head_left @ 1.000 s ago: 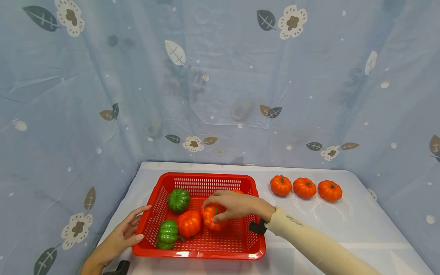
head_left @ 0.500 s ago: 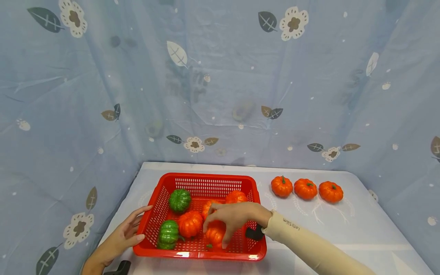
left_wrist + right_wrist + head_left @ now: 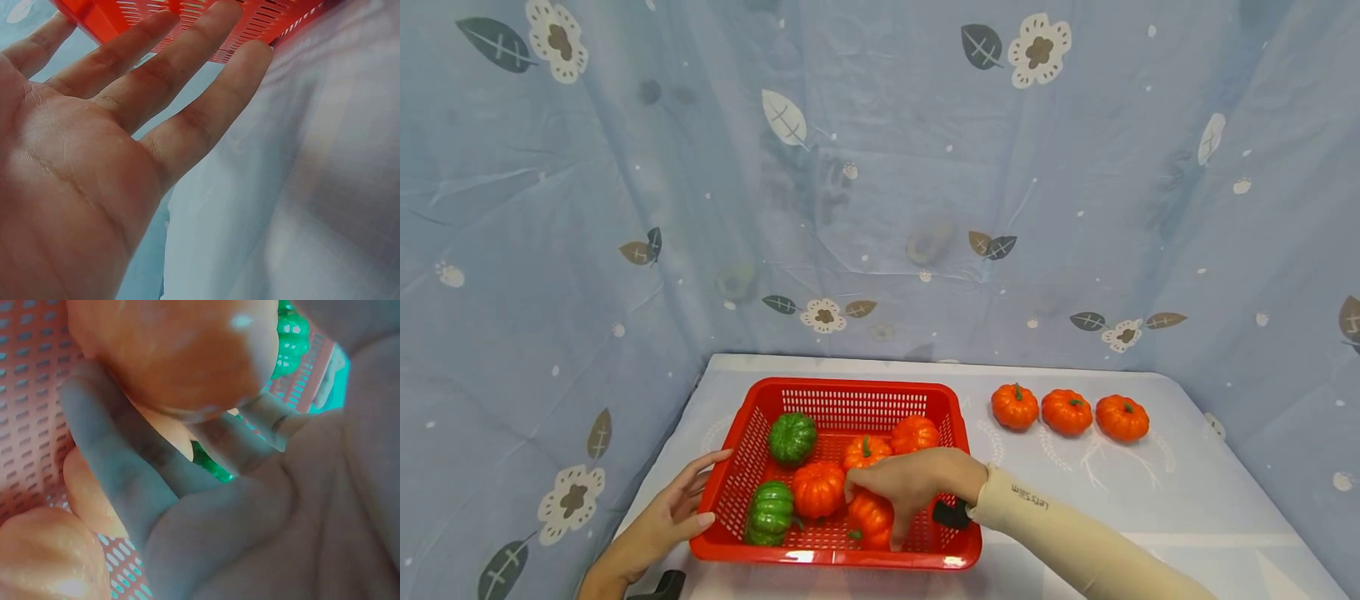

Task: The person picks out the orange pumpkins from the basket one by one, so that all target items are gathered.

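Red perforated plastic forms the shallow rectangular basket (image 3: 835,557) that, in the head view, I see standing on the white surface (image 3: 1187,500). Near its front right, the right hand (image 3: 917,483) grips a glossy orange ribbed pumpkin (image 3: 871,518), thumb and fingers straddling it, presumably because its round body offers no handle. Three other orange pumpkins (image 3: 818,490) and two glossy green ribbed pumpkins (image 3: 792,438) sit inside too, walled in against rolling. Beyond the basket's right side, three more orange pumpkins (image 3: 1067,412) line up close together, perhaps for tidiness. From the left wrist, the left hand (image 3: 94,162) clasps nothing; its extended fingers reach the basket's side, likely steadying it. From the right wrist, curved fingers (image 3: 119,462) follow the held pumpkin's smooth bulge, seemingly for a secure grip.
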Demonstrator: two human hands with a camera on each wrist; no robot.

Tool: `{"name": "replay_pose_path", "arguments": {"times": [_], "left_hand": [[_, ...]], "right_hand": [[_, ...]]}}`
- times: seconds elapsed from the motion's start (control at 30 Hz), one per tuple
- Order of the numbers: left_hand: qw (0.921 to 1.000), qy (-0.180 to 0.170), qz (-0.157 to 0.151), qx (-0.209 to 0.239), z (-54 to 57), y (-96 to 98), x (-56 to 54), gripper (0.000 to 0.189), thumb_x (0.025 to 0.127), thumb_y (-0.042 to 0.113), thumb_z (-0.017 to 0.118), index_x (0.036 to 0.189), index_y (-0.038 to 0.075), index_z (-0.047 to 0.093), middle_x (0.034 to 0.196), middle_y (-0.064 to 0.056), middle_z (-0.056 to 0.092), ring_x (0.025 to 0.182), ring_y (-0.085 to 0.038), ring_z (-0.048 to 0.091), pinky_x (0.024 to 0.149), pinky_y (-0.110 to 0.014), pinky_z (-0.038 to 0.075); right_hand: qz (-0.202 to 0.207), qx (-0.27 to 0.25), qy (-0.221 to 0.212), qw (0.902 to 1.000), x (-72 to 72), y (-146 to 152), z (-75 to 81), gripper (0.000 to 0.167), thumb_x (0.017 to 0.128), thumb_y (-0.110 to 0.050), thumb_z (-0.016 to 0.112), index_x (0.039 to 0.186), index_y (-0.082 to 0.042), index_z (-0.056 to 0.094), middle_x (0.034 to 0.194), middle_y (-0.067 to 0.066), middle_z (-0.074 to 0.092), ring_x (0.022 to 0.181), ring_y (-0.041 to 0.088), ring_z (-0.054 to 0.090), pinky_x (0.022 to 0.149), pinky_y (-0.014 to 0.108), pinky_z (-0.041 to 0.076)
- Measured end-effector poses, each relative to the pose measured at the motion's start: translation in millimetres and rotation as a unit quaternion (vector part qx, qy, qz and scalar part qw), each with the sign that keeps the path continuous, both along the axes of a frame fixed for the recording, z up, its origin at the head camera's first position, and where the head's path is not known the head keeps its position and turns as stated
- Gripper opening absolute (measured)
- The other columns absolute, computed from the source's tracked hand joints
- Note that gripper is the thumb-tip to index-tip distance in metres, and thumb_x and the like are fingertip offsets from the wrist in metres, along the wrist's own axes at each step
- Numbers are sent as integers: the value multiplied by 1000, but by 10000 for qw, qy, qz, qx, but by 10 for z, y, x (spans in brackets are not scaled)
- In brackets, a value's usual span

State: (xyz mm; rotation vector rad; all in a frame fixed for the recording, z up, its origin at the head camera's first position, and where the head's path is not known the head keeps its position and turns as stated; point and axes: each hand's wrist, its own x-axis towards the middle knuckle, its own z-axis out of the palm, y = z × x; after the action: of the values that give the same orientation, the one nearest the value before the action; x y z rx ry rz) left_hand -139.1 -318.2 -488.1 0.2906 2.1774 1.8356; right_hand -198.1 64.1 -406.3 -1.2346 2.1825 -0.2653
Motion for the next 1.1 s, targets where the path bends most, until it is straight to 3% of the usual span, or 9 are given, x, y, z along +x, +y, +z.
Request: {"name": "replay_pose_path", "arguments": {"times": [0.23,0.43,0.7,0.9,1.1], "left_hand": [[10000,13,-34,25,-1,5,5,70,100,8,59,161,18,26,156,-33,31,120,-11,61,90,-40,58],[9999,73,-75,39,-2,5,-10,70,100,8,58,161,18,27,156,-33,32,121,-13,61,91,-38,57],[10000,60,-29,-25,2,6,4,71,99,8,60,161,17,27,155,-34,32,121,-12,61,90,-38,58],[9999,123,10,10,-4,14,13,70,99,8,60,161,15,27,154,-35,32,119,-12,62,87,-41,59],[9999,138,74,-44,2,32,-1,70,98,10,61,160,14,28,154,-35,33,120,-16,62,86,-42,60]], "right_hand": [[231,8,-15,9997,-19,52,13,64,81,-32,90,134,-26,54,121,-15,57,110,1,53,101,20,43],[263,-389,243,9986,-45,126,50,64,80,-29,90,134,-27,55,126,-14,54,114,1,52,101,20,43],[-453,-1474,559,9865,-65,290,96,65,78,-38,91,130,-24,53,125,-15,57,115,2,53,100,23,45],[-1028,-1713,651,9777,-40,437,128,70,80,-36,87,141,-24,53,136,-14,56,123,9,47,103,30,44],[-1550,-2034,807,9634,-16,597,142,71,81,-42,86,142,-24,53,133,-10,56,119,10,52,100,32,48]]}}
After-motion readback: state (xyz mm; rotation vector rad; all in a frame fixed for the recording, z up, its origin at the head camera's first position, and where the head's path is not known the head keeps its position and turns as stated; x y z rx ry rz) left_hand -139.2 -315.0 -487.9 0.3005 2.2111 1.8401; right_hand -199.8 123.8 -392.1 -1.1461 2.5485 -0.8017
